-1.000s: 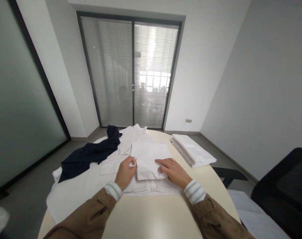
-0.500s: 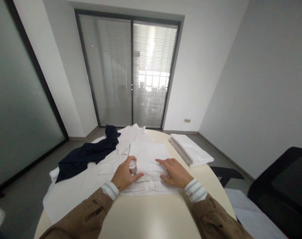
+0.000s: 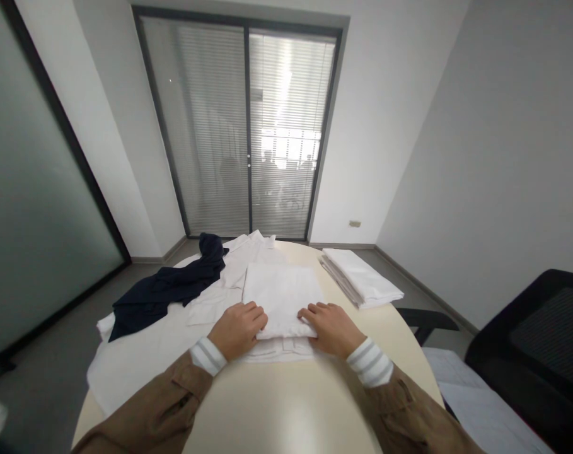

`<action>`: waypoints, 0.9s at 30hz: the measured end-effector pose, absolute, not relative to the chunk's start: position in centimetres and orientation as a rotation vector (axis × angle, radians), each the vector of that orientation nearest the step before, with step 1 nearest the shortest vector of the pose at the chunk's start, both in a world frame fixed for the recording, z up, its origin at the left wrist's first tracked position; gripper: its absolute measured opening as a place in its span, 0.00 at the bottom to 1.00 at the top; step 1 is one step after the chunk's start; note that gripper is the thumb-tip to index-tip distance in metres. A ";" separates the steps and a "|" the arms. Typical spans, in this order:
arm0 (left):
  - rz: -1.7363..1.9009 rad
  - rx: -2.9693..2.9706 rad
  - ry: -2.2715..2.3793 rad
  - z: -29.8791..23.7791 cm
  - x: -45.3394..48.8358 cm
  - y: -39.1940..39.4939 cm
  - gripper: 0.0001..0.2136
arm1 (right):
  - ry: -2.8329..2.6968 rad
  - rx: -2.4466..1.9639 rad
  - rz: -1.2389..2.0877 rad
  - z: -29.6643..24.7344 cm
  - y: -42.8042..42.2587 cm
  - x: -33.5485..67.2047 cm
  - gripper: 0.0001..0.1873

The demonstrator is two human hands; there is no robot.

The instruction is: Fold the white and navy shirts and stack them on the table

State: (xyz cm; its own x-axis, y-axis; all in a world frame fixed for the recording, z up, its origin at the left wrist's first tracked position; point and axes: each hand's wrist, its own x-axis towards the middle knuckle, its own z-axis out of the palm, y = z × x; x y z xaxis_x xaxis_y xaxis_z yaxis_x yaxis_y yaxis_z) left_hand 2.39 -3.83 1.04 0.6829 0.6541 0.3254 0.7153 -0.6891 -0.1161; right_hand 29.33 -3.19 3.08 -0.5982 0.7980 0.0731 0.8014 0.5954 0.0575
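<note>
Gripping left hand [image 3: 241,328]: curled over the near-left corner of the folded white cloth [image 3: 283,295].
Right hand [image 3: 331,329]: clasped the near-right corner likewise, probably to keep the near edge even.
Folded white cloth: lay centrally on the round table [image 3: 260,397], atop a white under-layer [image 3: 277,350] showing along the near side.
White spread [image 3: 135,356]: sprawled across the left side, close by the left forearm [image 3: 158,400]; could not tell whether joined to the under-layer.
Chair [image 3: 532,353]: stood off the right edge.
Navy garment [image 3: 173,285]: lay rumpled over the spread, crowding that side.
Folded stack [image 3: 366,277]: sat on the far right, well apart from the right hand, perhaps to leave room mid-table.
Blind-covered glass [image 3: 205,139]: closed off the background.
</note>
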 end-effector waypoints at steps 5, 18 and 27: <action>-0.237 -2.809 -1.065 1.8 2.9 -4.5 0.12 | -2.817 -1.383 -0.059 2.9 -3.5 29.0 0.22; -0.095 -2.904 -1.125 0.8 3.0 -4.6 0.08 | -2.888 -1.311 -0.010 3.2 -3.9 28.4 0.14; -0.082 -3.007 -1.220 1.8 3.1 -5.1 0.18 | -2.849 -1.294 0.370 3.6 -3.7 28.8 0.20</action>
State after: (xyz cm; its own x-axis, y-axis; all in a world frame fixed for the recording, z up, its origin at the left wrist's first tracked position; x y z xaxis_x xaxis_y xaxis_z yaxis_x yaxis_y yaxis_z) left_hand 3.05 -5.14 1.83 0.7172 0.6969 0.0075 0.6916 -0.7130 0.1153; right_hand 28.81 -3.67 3.60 -0.6627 0.7415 -0.1052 0.7438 0.6352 -0.2082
